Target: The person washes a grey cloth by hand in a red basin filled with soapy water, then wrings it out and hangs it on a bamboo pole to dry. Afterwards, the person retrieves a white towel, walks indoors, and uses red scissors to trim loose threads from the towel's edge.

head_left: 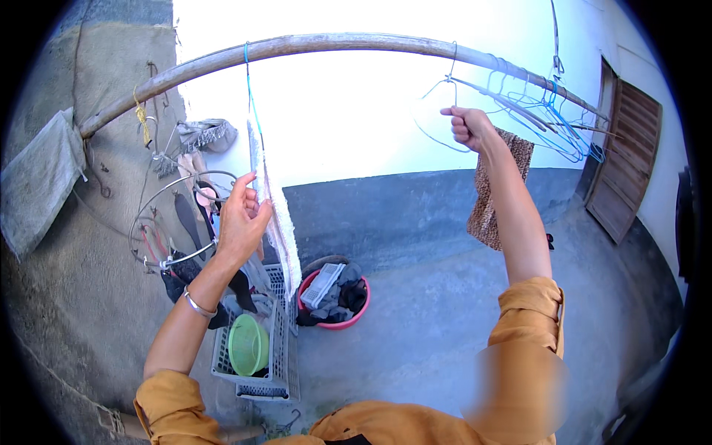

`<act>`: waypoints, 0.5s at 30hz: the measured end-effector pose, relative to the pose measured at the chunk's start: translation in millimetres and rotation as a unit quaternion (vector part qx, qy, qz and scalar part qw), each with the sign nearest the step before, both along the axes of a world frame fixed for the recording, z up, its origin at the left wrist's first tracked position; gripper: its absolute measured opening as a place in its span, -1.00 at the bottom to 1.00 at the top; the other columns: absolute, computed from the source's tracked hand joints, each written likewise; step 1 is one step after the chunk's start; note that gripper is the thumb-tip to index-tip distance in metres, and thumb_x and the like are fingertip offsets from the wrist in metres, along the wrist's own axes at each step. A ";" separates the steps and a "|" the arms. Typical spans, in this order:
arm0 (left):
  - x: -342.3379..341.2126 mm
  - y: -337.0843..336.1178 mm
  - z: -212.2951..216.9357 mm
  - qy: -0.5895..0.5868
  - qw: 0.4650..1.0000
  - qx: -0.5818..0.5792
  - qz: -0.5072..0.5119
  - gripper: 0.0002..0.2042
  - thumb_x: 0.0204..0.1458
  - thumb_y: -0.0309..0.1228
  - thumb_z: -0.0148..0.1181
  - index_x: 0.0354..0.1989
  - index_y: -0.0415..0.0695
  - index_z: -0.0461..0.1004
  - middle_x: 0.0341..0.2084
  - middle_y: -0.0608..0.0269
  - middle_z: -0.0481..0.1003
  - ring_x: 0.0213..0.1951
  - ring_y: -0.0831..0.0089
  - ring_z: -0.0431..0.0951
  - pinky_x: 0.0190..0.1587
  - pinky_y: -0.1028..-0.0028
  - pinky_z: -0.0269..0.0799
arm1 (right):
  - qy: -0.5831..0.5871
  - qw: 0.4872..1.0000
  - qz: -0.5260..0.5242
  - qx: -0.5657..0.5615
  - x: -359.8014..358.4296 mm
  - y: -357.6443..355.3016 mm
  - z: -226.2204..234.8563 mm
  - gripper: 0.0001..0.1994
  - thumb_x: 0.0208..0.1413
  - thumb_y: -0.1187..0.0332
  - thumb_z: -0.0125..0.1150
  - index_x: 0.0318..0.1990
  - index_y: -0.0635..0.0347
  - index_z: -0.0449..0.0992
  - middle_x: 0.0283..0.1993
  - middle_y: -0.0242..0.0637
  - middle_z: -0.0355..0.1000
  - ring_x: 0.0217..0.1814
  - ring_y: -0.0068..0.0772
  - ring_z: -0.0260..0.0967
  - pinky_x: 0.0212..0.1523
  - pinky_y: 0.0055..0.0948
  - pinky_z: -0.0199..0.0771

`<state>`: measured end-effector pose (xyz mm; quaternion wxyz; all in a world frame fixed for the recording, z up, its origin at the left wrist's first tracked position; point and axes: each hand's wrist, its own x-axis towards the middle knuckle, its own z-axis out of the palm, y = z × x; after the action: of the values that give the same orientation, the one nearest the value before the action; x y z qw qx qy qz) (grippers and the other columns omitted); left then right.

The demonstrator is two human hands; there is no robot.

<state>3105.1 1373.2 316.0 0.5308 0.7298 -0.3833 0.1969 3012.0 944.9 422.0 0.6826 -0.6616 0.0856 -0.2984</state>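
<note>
From my standing position, a wooden pole (pixel 334 43) spans the scene from left to right in front of a white wall (pixel 356 111). A blue-hooked hanger (pixel 252 93) is suspended from its left portion. The white towel (pixel 280 241) hangs beneath this hanger, in a long, narrow fold.

Left hand (pixel 243 222): raised, at the left edge of the towel. The fingers are bent and the thumb lies toward the cloth; I cannot tell whether the fabric is gripped. A metal bracelet (pixel 199 302) encircles the wrist.

Right hand (pixel 469 127): raised, fingers clenched, beside a wire hanger (pixel 437 141) hooked on the pole. I cannot tell whether the wire passes inside the fingers.

Right side: more hangers (pixel 567 148), several of them blue, hang together along the pole. A brown textured textile (pixel 486 211) hangs partly behind the right forearm. A wooden door (pixel 627 156) stands at the far right.

Left side: a hanging ring (pixel 135 222) carries small garments. Below it, a grey crate (pixel 278 348) contains a tilted green basin (pixel 248 345). Right of the crate, a red tub (pixel 345 323) holds dark cloth (pixel 348 293) and a pale plastic basket (pixel 323 285).
</note>
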 end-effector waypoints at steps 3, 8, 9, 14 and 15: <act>17.3 -0.4 -9.7 -0.033 0.999 -0.024 -0.025 -0.52 -0.03 -0.62 0.11 0.10 -0.33 0.15 -0.43 0.37 0.30 -0.40 0.69 0.34 -0.36 0.71 0.28 | 0.173 0.938 -0.174 -0.245 -8.5 -3.4 -0.5 -0.66 0.20 0.19 -0.09 -0.19 0.34 0.46 -0.60 -0.34 0.31 -0.67 -0.54 0.18 -0.68 -0.47 0.20; 13.6 -15.9 -6.2 0.000 0.999 -0.031 -0.017 -0.65 0.04 -0.54 0.09 -0.01 -0.33 0.21 -0.50 0.40 0.30 -0.48 0.74 0.31 -0.46 0.73 0.20 | -0.063 0.469 -0.596 -0.649 -12.2 57.7 7.9 -0.62 0.09 0.10 0.07 -0.06 0.18 0.44 -0.10 -0.11 0.37 -0.02 -0.18 0.26 -0.07 -0.15 0.25; 15.6 -17.8 -7.2 0.004 0.999 -0.036 -0.014 -0.69 0.05 -0.53 0.09 -0.05 -0.32 0.23 -0.52 0.41 0.30 -0.49 0.74 0.31 -0.47 0.73 0.19 | -0.121 0.502 -0.551 -0.656 -5.9 77.8 12.6 -0.65 0.09 0.13 0.08 -0.06 0.12 0.45 -0.06 -0.13 0.35 0.02 -0.19 0.24 -0.05 -0.20 0.26; 5.0 -39.4 -7.8 -0.060 0.998 -0.028 0.014 -0.86 0.05 -0.44 0.07 -0.35 -0.21 0.27 -0.67 0.37 0.29 -0.61 0.68 0.23 -0.59 0.58 0.13 | -0.220 0.823 -0.155 -0.500 46.1 205.3 1.0 -0.61 0.15 0.12 -0.02 -0.08 0.27 0.45 -0.29 -0.11 0.47 -0.31 -0.29 0.45 -0.30 -0.40 0.46; -4.1 -44.0 -3.4 -0.079 0.996 -0.026 0.035 -0.84 0.03 -0.41 0.09 -0.40 -0.20 0.25 -0.73 0.34 0.25 -0.65 0.66 0.21 -0.62 0.54 0.11 | -0.194 0.831 -0.122 -0.506 56.2 219.9 4.6 -0.54 0.12 0.05 -0.02 -0.08 0.30 0.45 -0.31 -0.06 0.48 -0.33 -0.24 0.47 -0.27 -0.33 0.47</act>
<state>3101.0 1329.3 312.7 0.5098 0.7111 -0.3932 0.2826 3068.2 1164.8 426.6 0.2130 -0.8273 -0.1318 -0.5027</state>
